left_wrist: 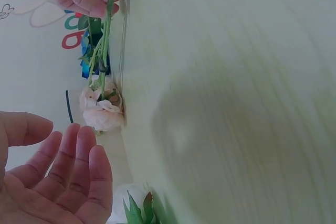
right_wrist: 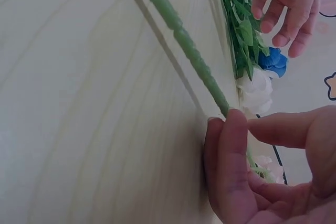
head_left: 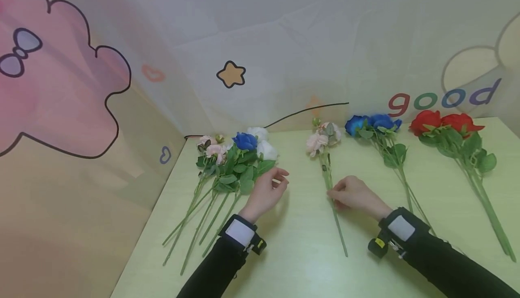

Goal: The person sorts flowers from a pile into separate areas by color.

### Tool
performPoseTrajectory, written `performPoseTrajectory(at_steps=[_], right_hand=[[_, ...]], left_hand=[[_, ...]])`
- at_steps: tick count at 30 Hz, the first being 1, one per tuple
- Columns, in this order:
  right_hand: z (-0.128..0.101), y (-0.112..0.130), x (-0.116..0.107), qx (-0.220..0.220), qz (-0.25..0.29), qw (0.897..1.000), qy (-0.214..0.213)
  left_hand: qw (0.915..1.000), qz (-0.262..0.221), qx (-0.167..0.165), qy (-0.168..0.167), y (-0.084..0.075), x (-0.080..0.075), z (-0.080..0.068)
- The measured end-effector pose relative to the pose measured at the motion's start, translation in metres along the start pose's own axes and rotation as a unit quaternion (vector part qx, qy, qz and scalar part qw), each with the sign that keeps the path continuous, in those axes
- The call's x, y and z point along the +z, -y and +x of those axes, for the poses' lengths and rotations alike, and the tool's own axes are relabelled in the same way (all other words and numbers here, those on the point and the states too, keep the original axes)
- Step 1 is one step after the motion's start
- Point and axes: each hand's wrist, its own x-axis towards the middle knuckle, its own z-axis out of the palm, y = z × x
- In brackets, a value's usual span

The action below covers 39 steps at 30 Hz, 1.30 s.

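Note:
A pale pink artificial flower [head_left: 318,142] lies on the table with its long green stem [right_wrist: 197,61] pointing toward the person. The right hand [head_left: 357,195] pinches that stem around its middle between thumb and fingers. To the left, the left hand [head_left: 268,192] hovers beside a bunch of flowers, its fingers loosely bent and nothing between them, as the left wrist view also shows. That bunch holds a blue rose [head_left: 245,141], white flowers [head_left: 266,150] and pink flowers [head_left: 215,151], their stems spread toward the front left.
Two blue roses [head_left: 378,123] on long stems lie right of the pink flower, partly behind the right forearm. Red roses [head_left: 426,123] lie farther right. A printed cloth backdrop [head_left: 284,63] rises behind the table [head_left: 300,262].

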Motion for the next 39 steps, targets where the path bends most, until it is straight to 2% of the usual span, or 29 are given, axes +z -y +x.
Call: performPoseTrajectory(at_steps=[8,20,39], right_hand=[[0.001,0.003,0.004,-0.015,-0.007,1.000,0.011],[0.011,0.013,0.018,-0.016,0.029,0.999,0.021],[0.021,0.016,0.029,-0.018,0.017,1.000,0.009]], left_hand=[[1.0000,0.006,-0.003,0.000,0.004,-0.002,0.000],[0.9999,0.010,0.001,-0.001,0.004,-0.004,-0.002],[0.9998,0.016,-0.007,0.010,0.004,-0.004,-0.004]])
